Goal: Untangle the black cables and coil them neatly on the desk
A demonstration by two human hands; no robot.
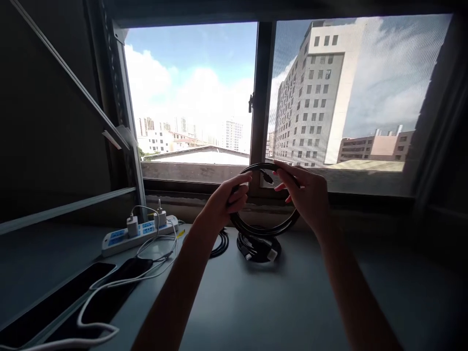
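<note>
Raised above the table is a black cable (266, 230) wound into a ring, with one dark plug (268, 177) hanging inside the top of the loop. My left hand (234, 195) is closed round the ring's left side. At its upper right, my right hand (302, 187) pinches the cable between thumb and fingers. Below the ring, a second coiled black cable (259, 248) lies on the table with its plugs showing. Another black coil (220, 245) rests to its left, partly hidden behind my left forearm.
A white power strip (141, 235) with two chargers stands at the left back. White charging cords (146, 277) run from it across two dark flat devices (66, 297) on the table (256, 307). A window (261, 107) rises behind, and metal bars (69, 209) cross the left side.
</note>
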